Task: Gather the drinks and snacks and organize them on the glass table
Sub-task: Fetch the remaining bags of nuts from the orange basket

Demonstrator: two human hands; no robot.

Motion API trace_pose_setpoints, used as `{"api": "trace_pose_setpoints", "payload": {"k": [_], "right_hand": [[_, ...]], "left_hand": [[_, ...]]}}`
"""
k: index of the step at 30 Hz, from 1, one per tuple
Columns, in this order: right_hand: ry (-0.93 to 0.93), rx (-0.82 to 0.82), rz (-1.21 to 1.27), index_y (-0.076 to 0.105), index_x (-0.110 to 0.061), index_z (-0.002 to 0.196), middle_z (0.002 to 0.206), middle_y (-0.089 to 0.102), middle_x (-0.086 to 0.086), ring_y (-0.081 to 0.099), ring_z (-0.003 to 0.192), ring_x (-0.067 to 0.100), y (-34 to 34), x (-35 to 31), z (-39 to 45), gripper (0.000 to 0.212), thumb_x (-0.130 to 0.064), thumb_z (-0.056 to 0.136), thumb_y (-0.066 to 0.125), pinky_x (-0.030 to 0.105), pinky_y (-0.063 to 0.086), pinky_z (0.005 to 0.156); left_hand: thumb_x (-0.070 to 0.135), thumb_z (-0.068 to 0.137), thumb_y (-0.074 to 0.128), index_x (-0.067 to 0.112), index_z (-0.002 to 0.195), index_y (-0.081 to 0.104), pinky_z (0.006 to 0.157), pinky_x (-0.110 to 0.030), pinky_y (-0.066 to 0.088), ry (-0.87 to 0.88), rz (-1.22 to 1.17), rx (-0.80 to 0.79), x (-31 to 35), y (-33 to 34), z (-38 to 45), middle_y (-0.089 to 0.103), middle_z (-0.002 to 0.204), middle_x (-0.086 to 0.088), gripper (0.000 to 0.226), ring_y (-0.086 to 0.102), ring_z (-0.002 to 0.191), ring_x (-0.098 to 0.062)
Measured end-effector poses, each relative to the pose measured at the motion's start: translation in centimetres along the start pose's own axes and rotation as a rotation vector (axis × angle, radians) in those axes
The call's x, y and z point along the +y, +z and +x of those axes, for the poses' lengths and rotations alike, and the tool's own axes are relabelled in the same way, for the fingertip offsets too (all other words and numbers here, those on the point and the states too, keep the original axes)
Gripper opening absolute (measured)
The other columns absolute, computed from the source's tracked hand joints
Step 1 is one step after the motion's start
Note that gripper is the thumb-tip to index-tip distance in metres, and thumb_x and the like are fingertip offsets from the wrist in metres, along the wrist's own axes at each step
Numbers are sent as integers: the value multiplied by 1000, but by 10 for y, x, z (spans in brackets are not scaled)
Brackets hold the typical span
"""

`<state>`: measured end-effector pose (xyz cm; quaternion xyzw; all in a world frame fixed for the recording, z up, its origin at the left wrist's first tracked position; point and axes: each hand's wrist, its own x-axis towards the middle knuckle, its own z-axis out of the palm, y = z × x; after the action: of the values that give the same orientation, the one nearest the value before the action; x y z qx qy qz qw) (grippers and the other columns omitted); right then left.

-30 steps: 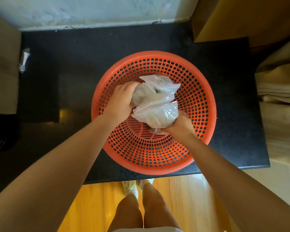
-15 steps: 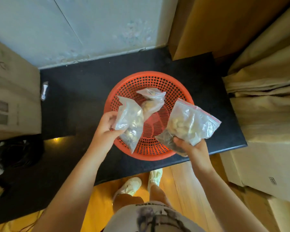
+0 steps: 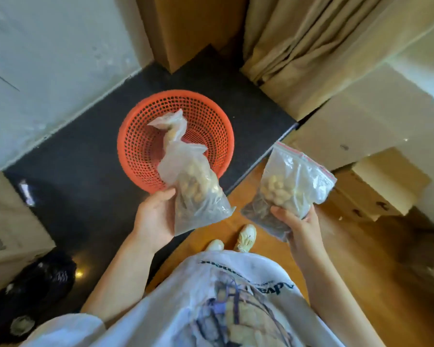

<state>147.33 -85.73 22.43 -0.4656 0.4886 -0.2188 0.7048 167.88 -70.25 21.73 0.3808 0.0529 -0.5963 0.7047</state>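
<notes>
My left hand (image 3: 155,216) grips a clear plastic bag of pale nuts (image 3: 194,189) by its lower part. A second small clear bag (image 3: 172,127) shows above it, over the basket; whether it hangs from the same hand or lies in the basket I cannot tell. In my right hand (image 3: 297,222) are zip bags with a red seal, one of pale nuts (image 3: 290,181) and a darker one (image 3: 257,212) beneath. Both hands are raised in front of my body, away from the orange perforated basket (image 3: 133,144) on the black counter (image 3: 85,156).
Beige curtains (image 3: 298,41) hang at the upper right, with cardboard boxes (image 3: 376,189) below on the wooden floor (image 3: 361,284). A box (image 3: 8,231) stands at the left and a dark bag (image 3: 28,291) sits beside it. A wooden cabinet side (image 3: 186,28) rises behind the counter.
I have stepped back and turned right. Both hands pulled the snack bags out of the basket and toward my body, and the basket now lies farther away.
</notes>
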Motion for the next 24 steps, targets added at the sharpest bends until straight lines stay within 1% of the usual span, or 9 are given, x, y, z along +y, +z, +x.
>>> {"api": "trace_pose_setpoints", "payload": {"k": [1,3,5,7,9,12,16,21,24], "right_hand": [[4,35,15,57,-22,110,95,72,-4,68,93,18,-7,5,-11,54,-13,59,73,33,56,75],[9,129,59,59,-30,104,95,73,-8,69,93,14,-25,14,-38,46,-21,62,73,28,57,73],[7,226,106,63,-35,101,98,73,-8,69,95,13,-43,22,-65,39,-28,64,73,27,57,75],[-1,328,150,65,-35,100,100,73,-6,69,94,12,-58,32,-89,35,-32,65,72,26,57,75],[-1,485,217,64,-30,101,99,74,-4,70,91,12,-75,46,-116,38,-33,64,72,24,58,72],[10,702,325,63,-22,105,94,74,-7,70,89,12,-97,68,-158,46,-35,62,72,22,57,67],[18,973,476,65,-24,99,87,75,-11,71,81,9,-124,102,-228,38,-36,63,72,20,56,61],[100,1256,601,60,-12,117,104,71,4,70,91,19,-149,158,-331,65,-44,61,72,32,58,74],[145,1394,678,64,-14,104,99,71,6,69,90,22,-160,197,-403,57,-47,59,72,36,56,77]], "left_hand": [[28,75,61,15,105,72,84,-31,56,-33,34,-52,-5,4,0,73,104,-4,35,69,98,-18],[39,60,82,16,110,68,83,-30,56,-113,174,-150,-19,18,3,72,106,-3,57,68,100,-17],[51,43,88,17,113,62,79,-27,56,-189,386,-204,-37,37,8,72,104,0,82,68,98,-14],[56,28,89,19,108,57,76,-23,55,-234,614,-238,-58,56,12,70,98,3,93,68,91,-9],[46,23,92,18,100,56,70,-20,55,-305,762,-324,-83,77,16,71,85,7,90,68,80,-5],[22,43,83,17,99,57,67,-19,56,-441,936,-490,-119,100,16,74,78,8,62,69,76,-6],[32,44,76,24,103,55,68,-20,55,-545,1113,-647,-178,131,-2,72,83,11,64,69,78,-7],[36,44,74,26,99,56,59,-17,52,-628,1256,-786,-266,156,-62,73,80,11,59,70,72,-6],[32,44,71,25,99,56,57,-17,52,-686,1297,-841,-326,157,-117,73,76,13,58,70,69,-7]]}}
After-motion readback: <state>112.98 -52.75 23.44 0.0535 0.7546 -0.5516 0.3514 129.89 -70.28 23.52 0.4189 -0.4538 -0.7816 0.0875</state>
